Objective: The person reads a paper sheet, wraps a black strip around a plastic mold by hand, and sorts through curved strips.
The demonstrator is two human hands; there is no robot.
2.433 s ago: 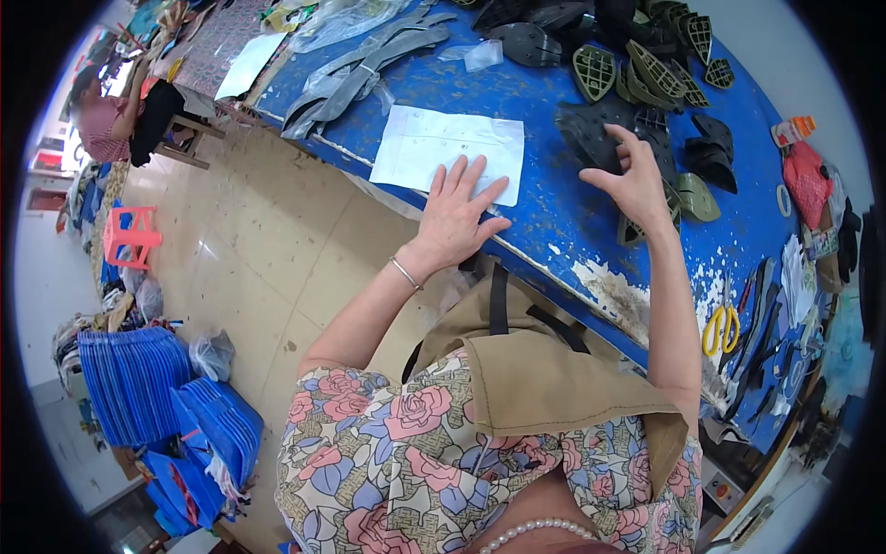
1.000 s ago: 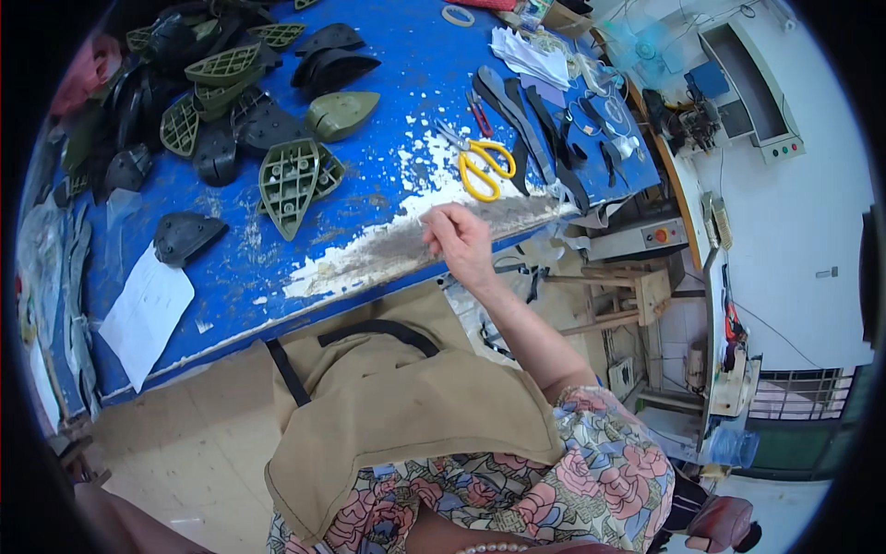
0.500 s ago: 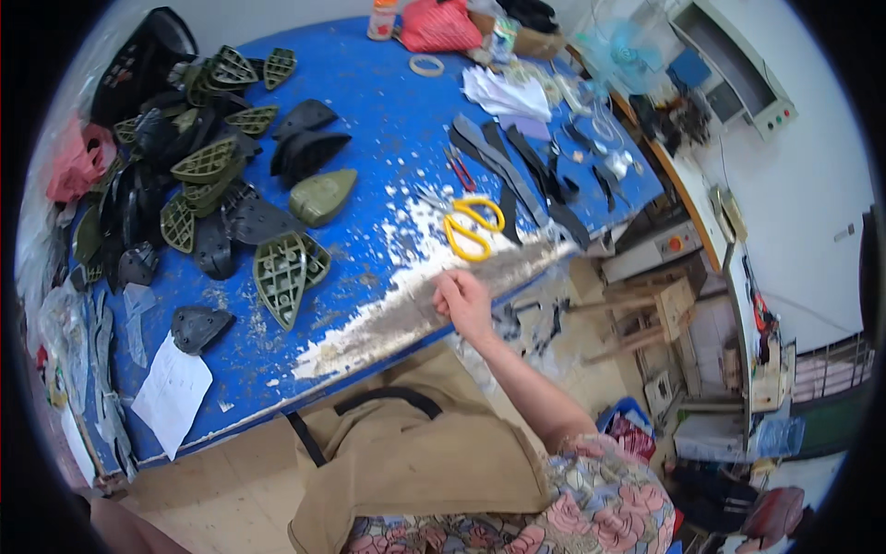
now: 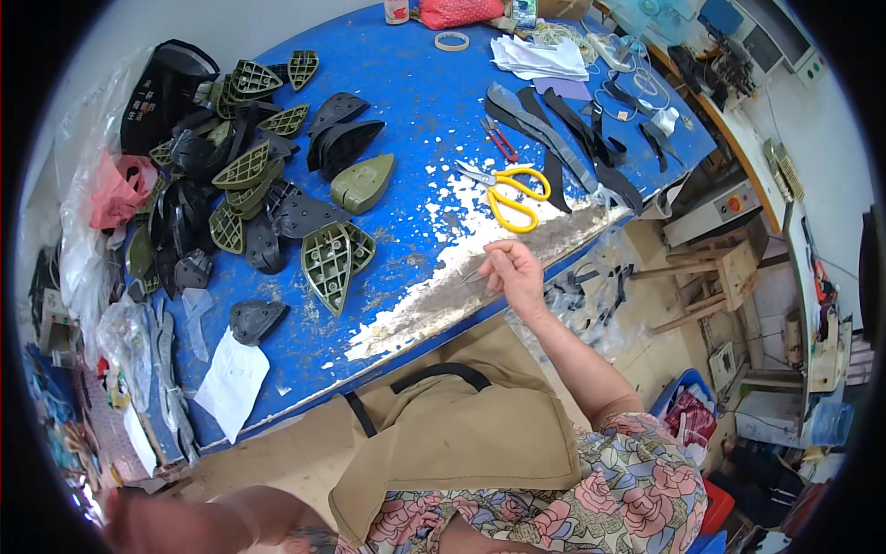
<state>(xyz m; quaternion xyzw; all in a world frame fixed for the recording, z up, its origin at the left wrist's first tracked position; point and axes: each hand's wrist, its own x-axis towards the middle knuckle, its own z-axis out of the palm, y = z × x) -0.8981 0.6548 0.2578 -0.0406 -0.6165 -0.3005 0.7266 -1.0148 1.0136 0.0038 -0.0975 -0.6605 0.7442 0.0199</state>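
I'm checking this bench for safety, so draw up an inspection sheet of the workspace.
Surface: blue table, paint worn pale along the near edge.
Job's things: yellow-handled scissors lie beyond the right hand.
Clutter: green and black molded pieces heaped left; dark strips right.
Hands: right hand curled, anything held too small to tell; left hand blurred, lower left.
Cables: pale tangled strands, perhaps cord, far right.
Surroundings: wooden stool and blue bin at right.

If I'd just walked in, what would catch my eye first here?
Probably the big heap of green and black shell-like pieces on the left of the blue table. Next, the yellow-handled scissors, lying on the table just beyond the person's right hand, whose fingers are curled in. A pinkish-red plastic bag also stands out at the heap's left edge.
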